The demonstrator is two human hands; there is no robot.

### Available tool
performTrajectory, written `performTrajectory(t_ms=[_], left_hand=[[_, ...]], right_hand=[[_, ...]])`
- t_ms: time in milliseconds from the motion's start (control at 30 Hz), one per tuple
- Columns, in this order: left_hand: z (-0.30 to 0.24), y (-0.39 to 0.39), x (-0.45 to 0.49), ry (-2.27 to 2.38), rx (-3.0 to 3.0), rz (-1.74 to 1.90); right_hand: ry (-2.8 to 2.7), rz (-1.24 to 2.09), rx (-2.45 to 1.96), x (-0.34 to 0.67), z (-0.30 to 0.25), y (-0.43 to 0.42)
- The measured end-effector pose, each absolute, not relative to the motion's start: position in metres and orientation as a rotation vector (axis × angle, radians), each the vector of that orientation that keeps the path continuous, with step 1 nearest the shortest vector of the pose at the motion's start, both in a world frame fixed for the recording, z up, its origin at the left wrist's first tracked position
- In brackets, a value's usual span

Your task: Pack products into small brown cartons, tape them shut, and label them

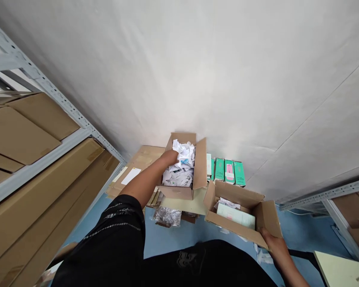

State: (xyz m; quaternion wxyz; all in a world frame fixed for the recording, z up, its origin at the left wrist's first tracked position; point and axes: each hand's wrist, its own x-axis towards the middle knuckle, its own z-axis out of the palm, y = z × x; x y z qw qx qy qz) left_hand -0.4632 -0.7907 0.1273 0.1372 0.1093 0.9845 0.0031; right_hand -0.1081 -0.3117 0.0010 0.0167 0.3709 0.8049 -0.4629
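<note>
My left hand [170, 158] reaches into an open cardboard box [179, 193] filled with crumpled white paper [179, 177]. Its fingers are closed on some of the paper at the upper left of the heap and are partly hidden by it. My right hand [272, 241] grips the lower right corner of a second open cardboard box [236, 227], which is tilted slightly. Inside that box lie a pale mint-white product box [236, 215] and a little crumpled paper [229, 203] beside it.
Green product boxes [219, 169] stand against the wall, right of the paper-filled box. Flattened cardboard [146, 157] lies to its left, with clear plastic wrap [167, 216] below. Metal shelving [77, 115] with large cartons [26, 131] flanks the left; another shelf [335, 195] stands right.
</note>
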Motion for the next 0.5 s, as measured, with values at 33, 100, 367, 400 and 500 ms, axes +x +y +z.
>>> performTrajectory(t_ms=[33,100,367,400,500], left_hand=[[0.131,-0.790,-0.459,2.870,0.312,0.023],[0.137,-0.788,-0.450,2.908,0.296,0.051],[0.169,-0.792,-0.429,3.078,0.174,0.284],[0.176,-0.793,-0.425,3.100,0.158,0.399],[0.201,-0.786,-0.406,3.120,0.209,0.841]], right_hand=[[2.479,-1.454,1.163,-0.109,0.002,-0.312],[2.458,-1.493,1.193,-0.109,0.005,-0.314],[2.548,-1.454,1.123,-0.102,0.000,-0.307],[2.551,-1.449,1.116,-0.101,-0.001,-0.305],[2.562,-1.424,1.108,-0.098,-0.001,-0.302]])
